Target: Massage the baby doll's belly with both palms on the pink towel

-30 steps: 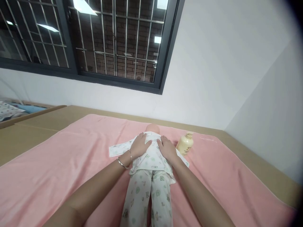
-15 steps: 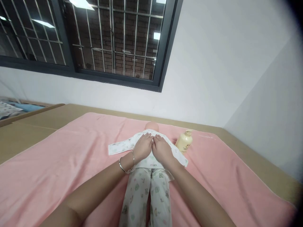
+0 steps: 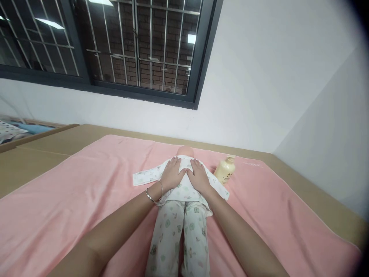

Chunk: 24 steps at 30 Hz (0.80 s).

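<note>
A baby doll lies on a pink sheet, its head toward the wall. It wears a white patterned top with the sleeves spread out to both sides, and matching trousers. My left hand, with a silver bangle at the wrist, rests flat on the left side of the doll's upper body. On the right side my right hand lies flat too, fingers stretched toward the head. The thumbs almost meet in the middle. Neither hand grips anything.
A pale yellow pump bottle stands on the sheet beside the doll's right-hand sleeve. Behind the tan bed surface rises a white wall with a barred window. Blue and spotted cloth lies at the far left.
My hands have moved apart at the fingertips, sliding outward across the doll's upper body. The fingers now point more straight ahead. The doll and bottle stay in place.
</note>
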Each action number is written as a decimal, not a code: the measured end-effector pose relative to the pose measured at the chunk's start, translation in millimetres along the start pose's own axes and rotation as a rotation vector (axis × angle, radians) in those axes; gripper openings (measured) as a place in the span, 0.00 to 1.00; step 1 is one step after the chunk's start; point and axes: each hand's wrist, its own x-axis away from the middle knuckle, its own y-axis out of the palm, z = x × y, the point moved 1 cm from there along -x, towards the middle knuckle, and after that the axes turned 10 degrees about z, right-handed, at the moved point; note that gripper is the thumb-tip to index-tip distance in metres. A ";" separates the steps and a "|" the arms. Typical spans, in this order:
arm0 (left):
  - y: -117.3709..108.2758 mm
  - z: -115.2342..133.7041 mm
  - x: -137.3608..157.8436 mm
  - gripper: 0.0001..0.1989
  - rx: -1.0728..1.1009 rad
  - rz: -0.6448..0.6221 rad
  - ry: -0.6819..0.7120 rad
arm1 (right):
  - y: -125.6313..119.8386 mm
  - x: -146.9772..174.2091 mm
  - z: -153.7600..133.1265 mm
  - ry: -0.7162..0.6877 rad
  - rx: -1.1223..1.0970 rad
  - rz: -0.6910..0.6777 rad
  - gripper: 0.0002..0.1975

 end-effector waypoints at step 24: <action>-1.4 3.5 2.4 0.32 0.000 0.004 -0.010 | -2.9 1.7 -2.9 -0.004 0.085 -0.014 0.30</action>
